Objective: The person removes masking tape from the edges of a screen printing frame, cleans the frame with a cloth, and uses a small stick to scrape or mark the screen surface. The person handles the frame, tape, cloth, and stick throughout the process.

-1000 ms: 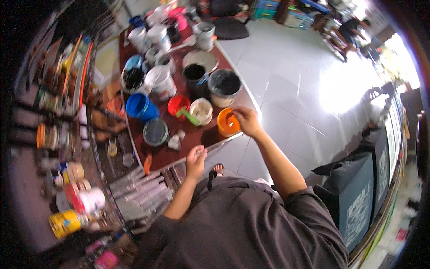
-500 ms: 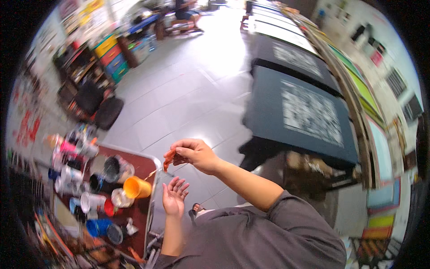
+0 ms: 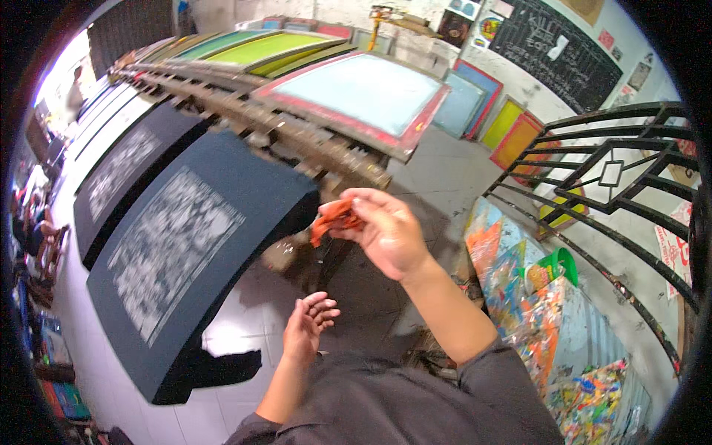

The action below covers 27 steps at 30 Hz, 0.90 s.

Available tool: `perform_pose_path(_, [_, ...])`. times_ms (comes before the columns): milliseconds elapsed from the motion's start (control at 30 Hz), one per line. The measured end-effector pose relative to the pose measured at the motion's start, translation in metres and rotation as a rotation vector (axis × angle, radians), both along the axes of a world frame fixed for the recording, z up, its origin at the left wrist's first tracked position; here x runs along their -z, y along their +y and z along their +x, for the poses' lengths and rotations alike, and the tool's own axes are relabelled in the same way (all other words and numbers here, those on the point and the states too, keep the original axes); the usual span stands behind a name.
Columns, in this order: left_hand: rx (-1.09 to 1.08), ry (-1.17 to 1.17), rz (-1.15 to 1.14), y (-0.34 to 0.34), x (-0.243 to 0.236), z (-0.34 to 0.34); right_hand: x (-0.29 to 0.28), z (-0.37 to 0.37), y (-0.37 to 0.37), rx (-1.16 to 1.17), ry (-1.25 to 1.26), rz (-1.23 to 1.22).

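Note:
My right hand (image 3: 382,237) pinches a crumpled orange scrap (image 3: 331,221) at chest height, beside the front edge of a dark navy T-shirt (image 3: 245,178) stretched flat with a large pale speckled print (image 3: 176,252). My left hand (image 3: 311,322) hangs lower, open, fingers loosely curved and apart. A second dark shirt (image 3: 163,119) with a similar print lies behind the first, and white boards (image 3: 111,111) continue beyond it.
Framed screens (image 3: 341,96) rest on a wooden rail (image 3: 267,130); more lean on the back wall. A black metal railing (image 3: 586,252) runs along the right above a paint-splattered stepped surface (image 3: 564,341) with a green container (image 3: 556,267). A person (image 3: 76,96) stands far left.
The view has swung right from the table of paint pots to the shirts and screens. My right hand has left the orange cup with the orange scrap in it; my left hand stayed low.

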<state>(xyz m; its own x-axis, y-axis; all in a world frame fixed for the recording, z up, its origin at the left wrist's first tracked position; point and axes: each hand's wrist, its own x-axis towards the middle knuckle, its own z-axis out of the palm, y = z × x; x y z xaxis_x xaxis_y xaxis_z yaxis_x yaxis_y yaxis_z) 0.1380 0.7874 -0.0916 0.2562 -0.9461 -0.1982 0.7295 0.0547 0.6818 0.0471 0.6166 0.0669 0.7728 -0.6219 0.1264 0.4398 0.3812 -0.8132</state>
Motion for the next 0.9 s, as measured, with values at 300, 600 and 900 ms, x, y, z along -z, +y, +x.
perform_pose_path(300, [-0.18,-0.432,-0.24,-0.188,-0.065,-0.009,-0.019,-0.045,-0.222,0.346,0.07,-0.232])
perform_pose_path(600, [-0.598,-1.504,-0.122,-0.315,-0.097,-0.008,0.038,-0.014,-0.316,0.585,0.729,-1.494])
perform_pose_path(900, [-0.613,-1.784,0.308,-0.338,-0.086,-0.014,0.042,-0.01,-0.312,0.332,0.57,-1.414])
